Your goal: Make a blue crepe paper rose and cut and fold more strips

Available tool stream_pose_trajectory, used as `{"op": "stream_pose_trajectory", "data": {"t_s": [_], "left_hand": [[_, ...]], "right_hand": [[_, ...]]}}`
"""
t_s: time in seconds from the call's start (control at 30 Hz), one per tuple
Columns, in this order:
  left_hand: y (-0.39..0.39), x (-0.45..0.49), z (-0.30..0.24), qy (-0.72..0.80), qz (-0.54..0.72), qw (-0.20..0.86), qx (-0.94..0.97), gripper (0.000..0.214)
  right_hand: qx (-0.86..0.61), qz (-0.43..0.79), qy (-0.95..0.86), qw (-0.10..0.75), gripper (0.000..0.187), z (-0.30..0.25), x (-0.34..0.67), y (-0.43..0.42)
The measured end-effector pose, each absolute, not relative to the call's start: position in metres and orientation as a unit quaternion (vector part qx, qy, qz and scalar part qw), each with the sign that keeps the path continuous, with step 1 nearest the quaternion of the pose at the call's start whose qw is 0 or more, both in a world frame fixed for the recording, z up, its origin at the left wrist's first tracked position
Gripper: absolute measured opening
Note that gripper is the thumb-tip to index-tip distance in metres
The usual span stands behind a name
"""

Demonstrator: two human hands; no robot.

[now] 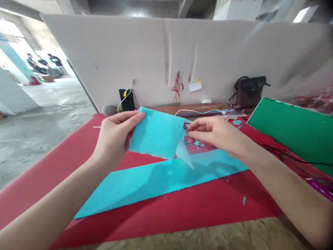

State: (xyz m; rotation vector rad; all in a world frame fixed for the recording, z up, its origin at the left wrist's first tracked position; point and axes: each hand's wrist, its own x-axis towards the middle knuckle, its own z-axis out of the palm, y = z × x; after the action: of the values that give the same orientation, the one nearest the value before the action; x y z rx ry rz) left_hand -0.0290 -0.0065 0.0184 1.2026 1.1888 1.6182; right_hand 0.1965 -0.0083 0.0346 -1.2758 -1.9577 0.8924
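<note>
Through the head camera, the left hand (114, 139) is holding up a small turquoise paper piece (156, 133) above the table, the thumb and fingers clamping its upper left corner. The right hand (213, 133) is meeting the same piece at its upper right corner, with the fingertips (189, 130) drawn together in a pinch on that edge. A thin pale flap (183, 154) is hanging down from the piece's right side. The piece is hovering just over a long turquoise strip (161, 180), which is lying flat and slanting across a red sheet (182, 208). The red sheet is covering most of a wooden tabletop (197, 238). Small turquoise scraps (236, 122) are lying beyond the right hand. A green sheet (293, 132) is leaning in at the right, well apart from the hands. A brown bag (249, 91), a white cable (200, 111) and a black box (127, 100) are sitting along a pale board wall (182, 52) at the back.
</note>
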Motion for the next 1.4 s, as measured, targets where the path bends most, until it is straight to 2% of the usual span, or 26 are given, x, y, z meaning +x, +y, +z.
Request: {"op": "stream_pose_trajectory", "data": {"t_s": [0.07, 0.13, 0.2, 0.27, 0.3, 0.4, 0.5, 0.6, 0.77, 0.9, 1.03, 1.1, 1.17, 1.23, 1.27, 1.33, 1.4], "left_hand": [[-0.002, -0.034, 0.010, 0.516, 0.573, 0.419, 0.480, 0.028], [0.003, -0.039, 0.001, 0.542, 0.525, 0.448, 0.480, 0.032], [0.008, -0.044, -0.007, 0.552, 0.497, 0.474, 0.473, 0.032], [0.012, -0.050, -0.013, 0.558, 0.487, 0.485, 0.465, 0.031], [0.014, -0.052, -0.015, 0.561, 0.488, 0.483, 0.463, 0.031], [0.019, -0.060, -0.018, 0.561, 0.500, 0.462, 0.471, 0.033], [0.021, -0.064, -0.020, 0.546, 0.504, 0.445, 0.500, 0.033], [0.020, -0.064, -0.018, 0.527, 0.511, 0.430, 0.526, 0.031], [0.019, -0.070, -0.002, 0.496, 0.566, 0.368, 0.546, 0.026], [0.019, -0.079, 0.011, 0.492, 0.582, 0.332, 0.555, 0.021], [0.019, -0.078, 0.004, 0.519, 0.529, 0.360, 0.567, 0.023], [0.019, -0.071, -0.008, 0.526, 0.499, 0.386, 0.571, 0.025], [0.019, -0.060, -0.023, 0.525, 0.464, 0.411, 0.584, 0.024], [0.017, -0.048, -0.039, 0.517, 0.407, 0.440, 0.611, 0.021], [0.016, -0.042, -0.047, 0.510, 0.382, 0.455, 0.623, 0.020], [0.015, -0.032, -0.060, 0.492, 0.340, 0.478, 0.643, 0.019], [0.015, -0.026, -0.067, 0.477, 0.312, 0.490, 0.660, 0.018]], "right_hand": [[-0.501, 0.427, -0.705, 0.265, 0.011, 0.029, 0.200, -0.002], [-0.508, 0.456, -0.695, 0.226, 0.019, 0.017, 0.200, 0.000], [-0.508, 0.425, -0.722, 0.199, 0.039, -0.001, 0.198, 0.001], [-0.518, 0.347, -0.760, 0.182, 0.063, -0.020, 0.195, 0.003], [-0.524, 0.302, -0.773, 0.190, 0.068, -0.030, 0.192, 0.005], [-0.526, 0.227, -0.783, 0.243, 0.060, -0.050, 0.184, 0.017], [-0.471, 0.247, -0.804, 0.267, 0.053, -0.057, 0.173, 0.035], [-0.407, 0.278, -0.829, 0.266, 0.055, -0.055, 0.161, 0.053], [-0.316, 0.359, -0.851, 0.216, 0.035, -0.046, 0.149, 0.066], [-0.326, 0.508, -0.767, 0.218, 0.028, -0.028, 0.156, 0.052], [-0.388, 0.563, -0.705, 0.187, 0.021, -0.003, 0.179, 0.035], [-0.400, 0.563, -0.710, 0.137, 0.023, 0.007, 0.194, 0.029], [-0.413, 0.518, -0.746, 0.072, 0.025, 0.010, 0.206, 0.024], [-0.441, 0.410, -0.798, 0.032, 0.025, 0.006, 0.213, 0.017], [-0.456, 0.334, -0.824, 0.036, 0.025, 0.001, 0.214, 0.013], [-0.464, 0.154, -0.865, 0.118, 0.036, -0.012, 0.211, 0.005], [-0.367, 0.031, -0.916, 0.160, 0.045, -0.024, 0.204, -0.003]]}}
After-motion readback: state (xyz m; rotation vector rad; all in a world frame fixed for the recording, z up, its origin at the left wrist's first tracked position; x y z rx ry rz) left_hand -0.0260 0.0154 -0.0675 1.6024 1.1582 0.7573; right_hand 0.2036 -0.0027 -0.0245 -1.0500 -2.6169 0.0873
